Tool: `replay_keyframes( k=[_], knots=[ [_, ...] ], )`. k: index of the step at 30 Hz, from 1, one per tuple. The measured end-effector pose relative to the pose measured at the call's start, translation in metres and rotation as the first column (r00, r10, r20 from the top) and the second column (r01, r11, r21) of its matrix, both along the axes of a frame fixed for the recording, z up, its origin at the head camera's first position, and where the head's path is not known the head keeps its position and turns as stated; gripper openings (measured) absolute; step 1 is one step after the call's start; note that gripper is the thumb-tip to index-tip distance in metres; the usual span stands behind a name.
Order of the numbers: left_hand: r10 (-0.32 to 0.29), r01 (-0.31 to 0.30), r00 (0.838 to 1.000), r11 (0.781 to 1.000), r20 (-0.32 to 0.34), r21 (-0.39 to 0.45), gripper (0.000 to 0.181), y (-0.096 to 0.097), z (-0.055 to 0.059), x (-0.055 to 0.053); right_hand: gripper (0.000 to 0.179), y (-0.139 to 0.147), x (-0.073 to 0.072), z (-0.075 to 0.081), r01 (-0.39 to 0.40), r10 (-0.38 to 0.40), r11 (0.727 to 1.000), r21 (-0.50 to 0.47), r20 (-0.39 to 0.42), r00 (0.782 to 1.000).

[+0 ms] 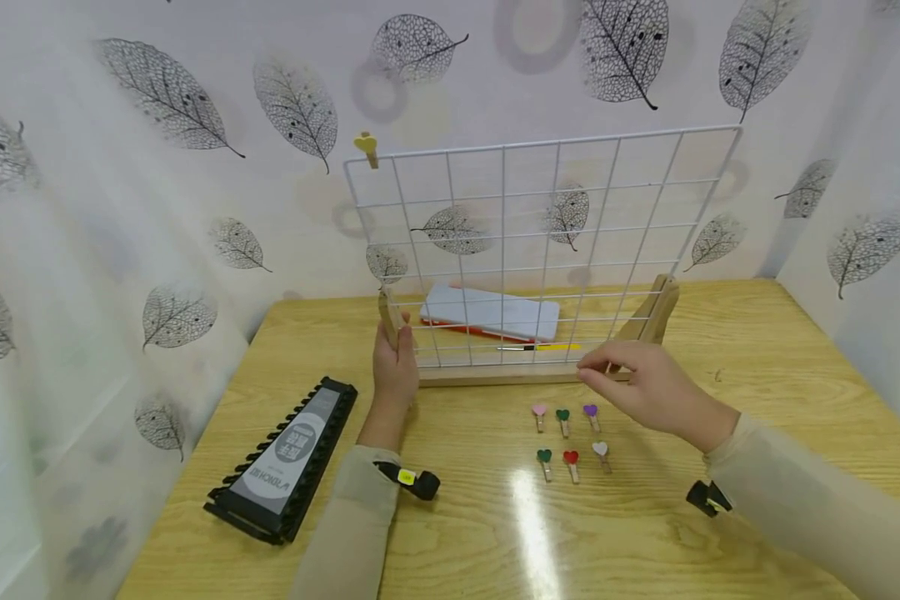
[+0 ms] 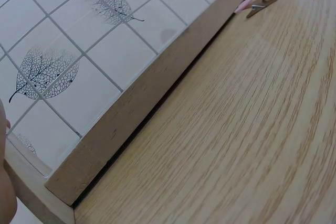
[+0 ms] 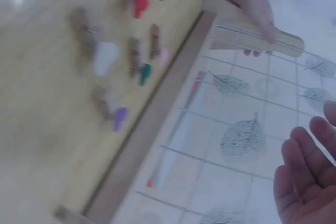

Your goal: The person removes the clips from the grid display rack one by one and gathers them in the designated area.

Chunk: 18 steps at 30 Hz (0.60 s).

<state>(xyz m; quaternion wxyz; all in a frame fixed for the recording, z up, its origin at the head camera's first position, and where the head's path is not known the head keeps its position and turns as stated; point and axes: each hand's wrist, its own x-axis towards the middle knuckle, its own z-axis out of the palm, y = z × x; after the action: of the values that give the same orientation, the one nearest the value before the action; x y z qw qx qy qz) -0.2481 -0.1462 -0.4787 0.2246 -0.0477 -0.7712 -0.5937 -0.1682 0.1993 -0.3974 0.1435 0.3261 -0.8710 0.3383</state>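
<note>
A white wire grid (image 1: 503, 237) stands upright in a wooden stand (image 1: 487, 377). My left hand (image 1: 395, 367) grips the stand's left upright, its thumb on the near side; only a sliver of that hand shows in the left wrist view. In front of the grid's lower right part is my right hand (image 1: 648, 387), with loosely bent fingers (image 3: 299, 163) and nothing in them. Several heart clothespins lie in two rows on the table below it, among them a purple clothespin (image 1: 592, 417), a white clothespin (image 1: 602, 456) and a red clothespin (image 1: 572, 465). A yellow heart clothespin (image 1: 367, 150) sits on the grid's top left corner.
Left of my left forearm lies a black-edged case (image 1: 288, 458) with a grey label. Behind the grid are a pale flat box (image 1: 487, 312) with a red edge and a yellow-handled brush (image 1: 555, 347). A leaf-patterned curtain (image 1: 217, 192) hangs behind the wooden table (image 1: 480, 542).
</note>
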Motion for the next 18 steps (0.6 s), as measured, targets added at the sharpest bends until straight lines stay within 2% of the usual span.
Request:
replay_keyframes(
  k=[4,9,14,18],
  knots=[
    [-0.010,0.010,1.000,1.000,-0.011,0.005,0.032,-0.002,0.000,0.001,0.016,-0.013,-0.011,0.018,-0.064,0.055,0.997,-0.045,-0.187,0.981],
    [-0.023,0.023,1.000,1.000,0.010,0.016,0.039,-0.003,-0.001,0.001,0.014,-0.031,-0.024,0.040,-0.139,0.107,0.989,-0.059,-0.375,0.921],
    [-0.027,0.026,0.999,0.999,0.020,0.031,0.040,-0.003,-0.001,0.000,0.016,-0.047,-0.036,0.068,-0.157,0.129,0.987,-0.024,-0.452,0.883],
    [-0.031,0.030,0.999,0.999,0.021,0.046,0.037,-0.002,0.000,-0.001,0.016,-0.059,-0.045,0.096,-0.160,0.140,0.987,0.003,-0.500,0.854]
  ],
)
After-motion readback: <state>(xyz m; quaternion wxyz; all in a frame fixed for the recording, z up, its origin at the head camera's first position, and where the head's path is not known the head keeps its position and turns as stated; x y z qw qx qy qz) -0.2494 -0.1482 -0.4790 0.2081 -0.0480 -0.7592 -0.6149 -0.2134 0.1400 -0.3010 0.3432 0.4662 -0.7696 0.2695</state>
